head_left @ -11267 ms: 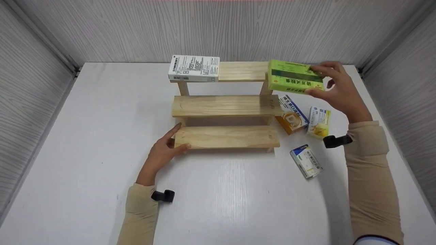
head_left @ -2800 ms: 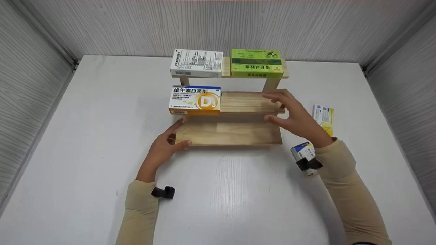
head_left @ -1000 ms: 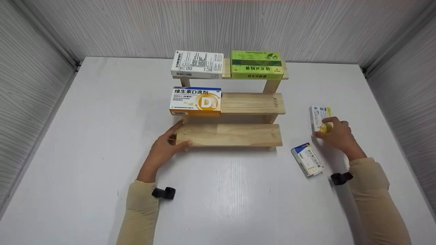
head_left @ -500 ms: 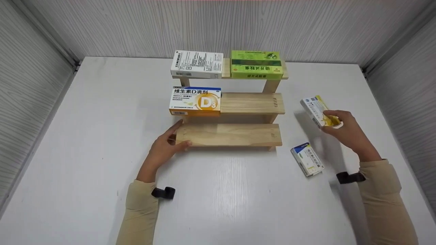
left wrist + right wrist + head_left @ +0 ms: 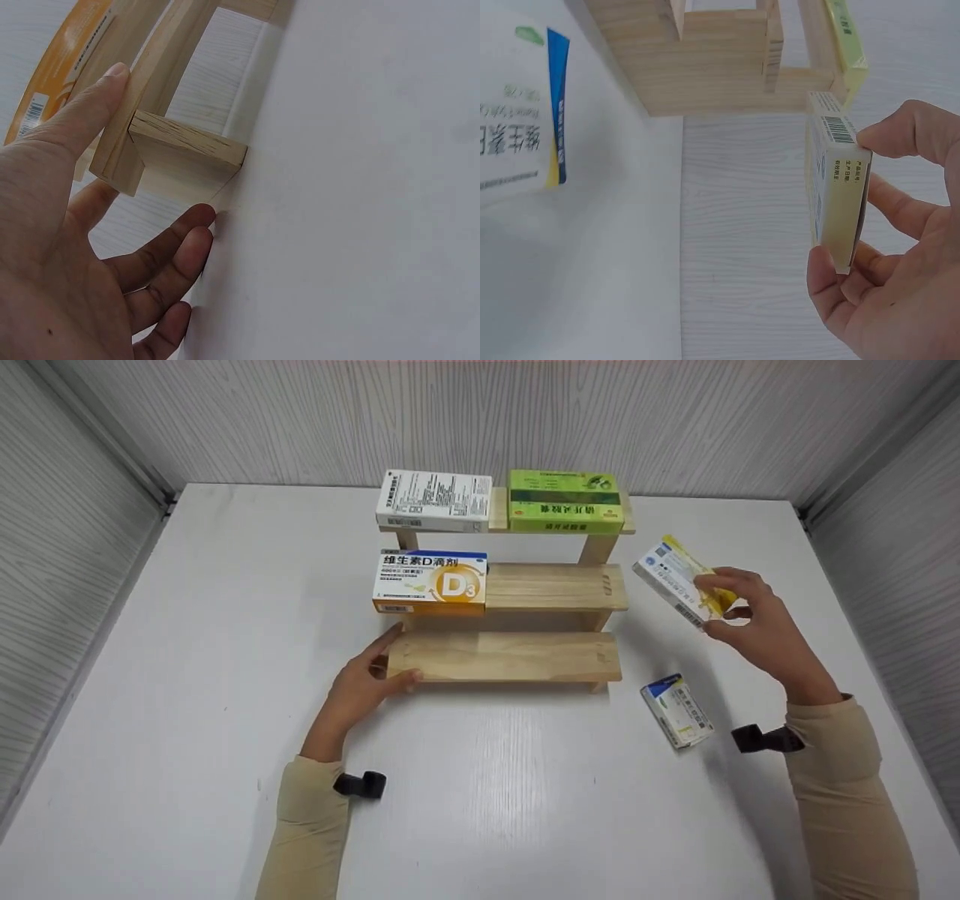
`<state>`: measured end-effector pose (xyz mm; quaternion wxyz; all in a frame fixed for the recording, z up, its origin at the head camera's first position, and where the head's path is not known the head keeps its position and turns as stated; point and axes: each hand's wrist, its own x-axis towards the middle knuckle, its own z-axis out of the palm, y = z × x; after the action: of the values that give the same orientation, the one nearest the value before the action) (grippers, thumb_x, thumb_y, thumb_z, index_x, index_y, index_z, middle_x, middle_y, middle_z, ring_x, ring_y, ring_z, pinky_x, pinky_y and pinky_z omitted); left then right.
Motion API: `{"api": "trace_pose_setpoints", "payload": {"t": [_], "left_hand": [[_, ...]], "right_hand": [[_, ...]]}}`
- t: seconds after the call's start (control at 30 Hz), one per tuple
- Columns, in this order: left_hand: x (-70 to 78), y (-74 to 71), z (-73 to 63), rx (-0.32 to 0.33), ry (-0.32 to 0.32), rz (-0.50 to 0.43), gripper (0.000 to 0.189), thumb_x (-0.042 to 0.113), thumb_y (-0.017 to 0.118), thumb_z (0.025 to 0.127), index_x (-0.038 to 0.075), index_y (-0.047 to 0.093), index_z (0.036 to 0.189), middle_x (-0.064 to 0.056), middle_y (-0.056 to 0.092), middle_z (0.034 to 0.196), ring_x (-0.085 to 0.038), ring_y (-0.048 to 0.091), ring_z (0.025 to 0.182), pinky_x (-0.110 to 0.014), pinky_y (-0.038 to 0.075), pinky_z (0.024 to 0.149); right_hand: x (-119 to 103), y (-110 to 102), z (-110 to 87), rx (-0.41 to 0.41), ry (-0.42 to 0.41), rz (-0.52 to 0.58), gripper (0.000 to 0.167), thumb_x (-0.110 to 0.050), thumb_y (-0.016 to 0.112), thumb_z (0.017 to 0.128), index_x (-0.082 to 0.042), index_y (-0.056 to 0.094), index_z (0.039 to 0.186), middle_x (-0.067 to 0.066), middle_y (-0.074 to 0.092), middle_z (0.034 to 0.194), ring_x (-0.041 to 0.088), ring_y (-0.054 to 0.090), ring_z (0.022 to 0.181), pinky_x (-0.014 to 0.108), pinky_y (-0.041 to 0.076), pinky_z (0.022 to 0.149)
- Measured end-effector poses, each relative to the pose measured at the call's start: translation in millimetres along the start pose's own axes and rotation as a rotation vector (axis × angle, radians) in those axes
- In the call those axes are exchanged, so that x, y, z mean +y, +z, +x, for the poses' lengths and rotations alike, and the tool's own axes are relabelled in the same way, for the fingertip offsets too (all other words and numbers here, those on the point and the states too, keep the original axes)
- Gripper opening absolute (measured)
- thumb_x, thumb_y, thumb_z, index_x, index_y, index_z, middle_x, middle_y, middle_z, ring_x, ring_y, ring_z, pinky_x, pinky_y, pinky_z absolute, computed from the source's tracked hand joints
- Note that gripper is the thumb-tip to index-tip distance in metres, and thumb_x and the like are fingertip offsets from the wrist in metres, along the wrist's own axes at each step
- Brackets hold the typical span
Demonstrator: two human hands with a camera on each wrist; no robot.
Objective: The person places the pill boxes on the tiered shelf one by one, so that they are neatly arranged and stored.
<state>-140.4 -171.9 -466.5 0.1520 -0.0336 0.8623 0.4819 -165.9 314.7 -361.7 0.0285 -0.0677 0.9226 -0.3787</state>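
In the head view my right hand [image 5: 769, 630] pinches a white and yellow medicine box [image 5: 670, 577] by its near end, thumb on one edge and fingers on the other. The box is raised over the table, tilted, just right of the three-tier wooden rack [image 5: 517, 656]. The right wrist view shows the end flap and barcode of this box [image 5: 838, 161]. My left hand [image 5: 356, 697] grips the left end of the rack's lowest shelf, its thumb on the front edge. In the left wrist view the other fingertips [image 5: 196, 241] hang beside the rack's leg.
A white box [image 5: 435, 501] and a green box [image 5: 566, 502] lie on the top shelf. An orange and white vitamin D box [image 5: 430, 581] sits at the left of the middle shelf. A white and blue box [image 5: 677, 711] lies on the table [image 5: 510, 795]. Panel walls stand around.
Since earlier, the green box has gone onto the top shelf and the vitamin D box onto the middle one. My right hand has lifted the yellow box up and leftward; my left hand stays put.
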Motion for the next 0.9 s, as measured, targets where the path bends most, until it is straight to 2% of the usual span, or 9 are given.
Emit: {"api": "trace_pose_setpoints", "payload": {"t": [0.17, 0.37, 0.47, 0.7, 0.8, 0.9], "left_hand": [[0.4, 0.2, -0.8, 0.003, 0.006, -0.008, 0.088, 0.056, 0.073, 0.078, 0.038, 0.028, 0.151, -0.016, 0.056, 0.13, -0.027, 0.052, 0.115, -0.04, 0.042, 0.096], [0.5, 1.8, 0.2, 0.004, 0.008, -0.003, 0.089, 0.058, 0.072, 0.078, 0.037, 0.027, 0.152, -0.016, 0.055, 0.131, -0.027, 0.051, 0.115, -0.04, 0.041, 0.097], [1.1, 1.9, 0.2, 0.005, 0.006, -0.01, 0.09, 0.058, 0.073, 0.077, 0.037, 0.027, 0.152, -0.015, 0.056, 0.131, -0.026, 0.051, 0.114, -0.04, 0.04, 0.098], [2.6, -0.2, -0.2, -0.005, -0.006, -0.015, 0.092, 0.059, 0.072, 0.077, 0.036, 0.025, 0.152, -0.015, 0.056, 0.132, -0.026, 0.051, 0.114, -0.041, 0.039, 0.1], [1.8, -0.4, -0.3, -0.006, -0.019, -0.024, 0.092, 0.059, 0.072, 0.077, 0.038, 0.025, 0.152, -0.014, 0.054, 0.134, -0.027, 0.051, 0.116, -0.043, 0.039, 0.102], [0.9, 0.5, -0.6, -0.009, -0.033, -0.027, 0.092, 0.06, 0.073, 0.076, 0.039, 0.025, 0.152, -0.015, 0.054, 0.134, -0.027, 0.05, 0.116, -0.045, 0.038, 0.103]], "right_hand": [[-16.8, 7.3, 6.9, -0.04, -0.05, 0.02, 0.055, 0.003, 0.059, 0.086, -0.012, 0.052, 0.139, 0.011, 0.03, 0.153, 0.03, 0.035, 0.125, 0.025, 0.034, 0.089], [-23.1, 11.4, 14.7, -0.105, -0.124, 0.016, 0.056, 0.005, 0.059, 0.085, -0.01, 0.052, 0.139, 0.014, 0.03, 0.152, 0.03, 0.035, 0.124, 0.024, 0.036, 0.086], [-20.6, 10.4, 15.9, -0.118, -0.137, 0.004, 0.057, 0.005, 0.059, 0.085, -0.011, 0.052, 0.139, 0.014, 0.031, 0.152, 0.025, 0.036, 0.121, 0.02, 0.037, 0.084], [-17.6, 10.5, 10.5, -0.161, -0.208, 0.007, 0.058, 0.007, 0.059, 0.086, -0.013, 0.05, 0.14, 0.012, 0.034, 0.152, 0.002, 0.037, 0.116, 0.011, 0.037, 0.083], [-23.6, 14.4, 11.8, -0.181, -0.228, 0.014, 0.06, 0.009, 0.058, 0.085, -0.013, 0.05, 0.14, 0.011, 0.033, 0.153, 0.004, 0.035, 0.12, 0.01, 0.036, 0.085], [-30.3, 19.4, 15.5, -0.205, -0.248, 0.016, 0.061, 0.01, 0.057, 0.083, -0.014, 0.051, 0.139, 0.01, 0.032, 0.153, 0.012, 0.035, 0.124, 0.011, 0.036, 0.087]]}}
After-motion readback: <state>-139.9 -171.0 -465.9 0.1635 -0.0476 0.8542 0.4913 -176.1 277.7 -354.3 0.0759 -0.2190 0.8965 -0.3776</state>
